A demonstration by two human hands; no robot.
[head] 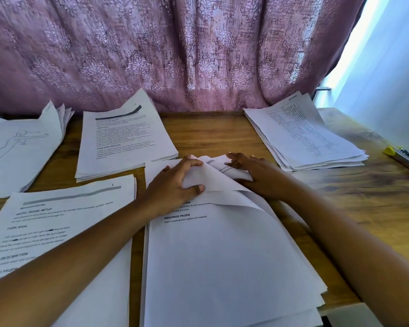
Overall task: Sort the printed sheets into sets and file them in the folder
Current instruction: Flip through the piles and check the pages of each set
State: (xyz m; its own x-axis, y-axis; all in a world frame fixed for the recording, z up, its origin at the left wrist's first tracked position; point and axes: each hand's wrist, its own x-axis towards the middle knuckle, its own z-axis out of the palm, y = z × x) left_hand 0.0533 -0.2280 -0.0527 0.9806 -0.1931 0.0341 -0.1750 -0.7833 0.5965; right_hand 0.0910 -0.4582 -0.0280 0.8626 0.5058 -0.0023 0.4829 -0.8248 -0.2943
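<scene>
A thick stack of printed sheets [222,260] lies in front of me on the wooden table [210,133]. My left hand [172,185] pinches the folded-back top corner of its upper sheets [213,178], thumb on the white back side. My right hand [253,173] lies with straight fingers on the pages underneath, near the stack's far edge. Sorted piles surround it: a text pile [57,232] at near left, another text pile [125,138] behind it, a pile with a line drawing [19,147] at far left, and a pile with a table print [302,135] at right. No folder is visible.
A pink patterned curtain [175,55] hangs right behind the table's far edge. A yellow-capped tool [401,159] lies near the right edge. Bare wood shows between the back piles and to the right of my right arm.
</scene>
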